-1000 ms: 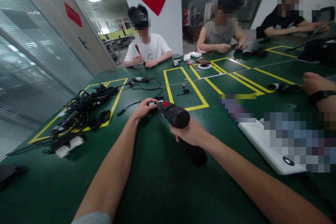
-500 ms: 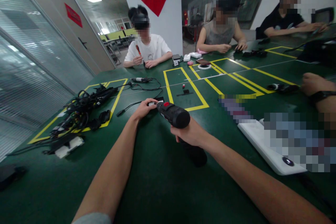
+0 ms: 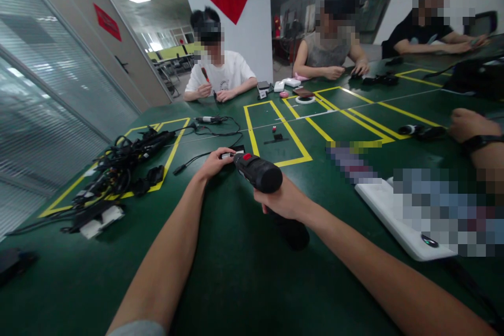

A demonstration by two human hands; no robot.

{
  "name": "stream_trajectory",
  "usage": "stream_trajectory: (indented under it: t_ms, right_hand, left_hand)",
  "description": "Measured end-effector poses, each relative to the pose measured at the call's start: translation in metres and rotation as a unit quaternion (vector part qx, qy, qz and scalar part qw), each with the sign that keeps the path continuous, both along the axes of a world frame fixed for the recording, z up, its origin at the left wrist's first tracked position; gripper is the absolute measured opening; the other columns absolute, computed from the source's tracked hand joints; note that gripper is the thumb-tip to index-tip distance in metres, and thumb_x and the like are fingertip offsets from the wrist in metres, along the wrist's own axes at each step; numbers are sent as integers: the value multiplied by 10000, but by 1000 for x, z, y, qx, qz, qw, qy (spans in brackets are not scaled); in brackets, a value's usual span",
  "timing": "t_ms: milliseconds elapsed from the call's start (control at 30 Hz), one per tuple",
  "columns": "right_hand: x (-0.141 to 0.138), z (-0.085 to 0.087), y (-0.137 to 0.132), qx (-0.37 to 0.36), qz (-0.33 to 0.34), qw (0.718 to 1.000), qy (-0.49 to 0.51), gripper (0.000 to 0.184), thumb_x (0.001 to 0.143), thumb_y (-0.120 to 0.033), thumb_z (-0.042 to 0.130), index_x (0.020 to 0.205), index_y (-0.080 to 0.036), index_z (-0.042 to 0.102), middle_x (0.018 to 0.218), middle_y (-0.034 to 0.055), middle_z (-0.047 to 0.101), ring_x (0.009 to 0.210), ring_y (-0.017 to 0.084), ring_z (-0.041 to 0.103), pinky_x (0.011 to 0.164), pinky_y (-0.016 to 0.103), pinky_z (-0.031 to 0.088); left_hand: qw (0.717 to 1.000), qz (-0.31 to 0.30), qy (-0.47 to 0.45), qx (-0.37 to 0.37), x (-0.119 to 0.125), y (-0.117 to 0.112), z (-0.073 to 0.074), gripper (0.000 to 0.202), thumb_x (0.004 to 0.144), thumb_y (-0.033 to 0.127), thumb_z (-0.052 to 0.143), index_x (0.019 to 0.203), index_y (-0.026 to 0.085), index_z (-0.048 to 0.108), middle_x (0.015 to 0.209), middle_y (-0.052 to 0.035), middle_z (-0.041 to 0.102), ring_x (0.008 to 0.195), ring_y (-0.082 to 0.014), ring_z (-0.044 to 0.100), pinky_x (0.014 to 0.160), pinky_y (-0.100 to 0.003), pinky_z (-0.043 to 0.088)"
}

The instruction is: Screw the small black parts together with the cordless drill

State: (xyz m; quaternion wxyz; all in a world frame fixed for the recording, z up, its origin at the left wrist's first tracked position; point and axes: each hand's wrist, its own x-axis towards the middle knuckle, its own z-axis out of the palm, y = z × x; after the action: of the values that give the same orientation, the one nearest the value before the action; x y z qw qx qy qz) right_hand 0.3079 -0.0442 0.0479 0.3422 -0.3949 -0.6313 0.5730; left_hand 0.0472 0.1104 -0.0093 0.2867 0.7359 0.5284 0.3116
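My right hand (image 3: 285, 197) is wrapped round the handle of a black cordless drill (image 3: 260, 173) with a red switch on top. The drill lies level, nose pointing forward and left, its battery base low over the table. Its tip meets a small black box with a white label (image 3: 227, 156), or hangs just before it; I cannot tell which. My left hand (image 3: 214, 164) grips that box at its near left side, fingers closed. A black cable runs from beside the box to a plug (image 3: 180, 169) on the left. The drill's front hides part of the box.
Tangled black cables and adapters (image 3: 122, 168) cover the left of the green table. Small dark parts (image 3: 278, 137) lie inside a yellow taped frame (image 3: 252, 131) ahead. A white device (image 3: 394, 220) stands at right, near another person's hand (image 3: 472, 128). Several people sit opposite.
The view has shifted very slightly. Both hands, the drill and the labelled box keep the same positions relative to each other.
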Motion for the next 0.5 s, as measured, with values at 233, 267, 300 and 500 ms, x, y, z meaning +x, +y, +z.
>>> stream_trajectory:
  t_ms: [233, 267, 300, 500]
  right_hand:
    - [0, 12, -4, -25, -17, 999, -20, 339, 704, -107, 625, 1025, -180, 543, 601, -50, 562, 463, 137, 594, 465, 247, 471]
    - [0, 13, -4, -27, -21, 999, -22, 344, 703, -106, 625, 1029, -179, 545, 600, -49, 563, 461, 137, 592, 465, 247, 471]
    - [0, 13, -4, -27, -24, 999, -23, 349, 702, -104, 625, 1034, -178, 547, 599, -49, 564, 461, 137, 591, 465, 247, 470]
    - [-1, 4, -2, -11, -16, 1000, -10, 334, 708, -125, 629, 1027, -184, 550, 604, -48, 564, 459, 136, 589, 454, 244, 472]
  left_hand:
    - [1000, -3, -1, 0, 1, -2, 2, 405, 729, 449, 692, 1052, 205, 707, 1185, -75, 685, 1131, -265, 602, 1074, -404, 405]
    - [1000, -1, 2, 0, 1, -2, 2, 403, 730, 450, 689, 1049, 206, 707, 1181, -72, 686, 1127, -263, 603, 1069, -401, 408]
    - [1000, 2, 6, 1, 2, -3, 3, 400, 731, 450, 685, 1047, 206, 708, 1181, -71, 685, 1125, -263, 603, 1063, -398, 412]
    - [1000, 9, 16, 6, 3, -4, 4, 399, 735, 437, 673, 1048, 194, 711, 1189, -80, 676, 1138, -268, 592, 1048, -390, 419]
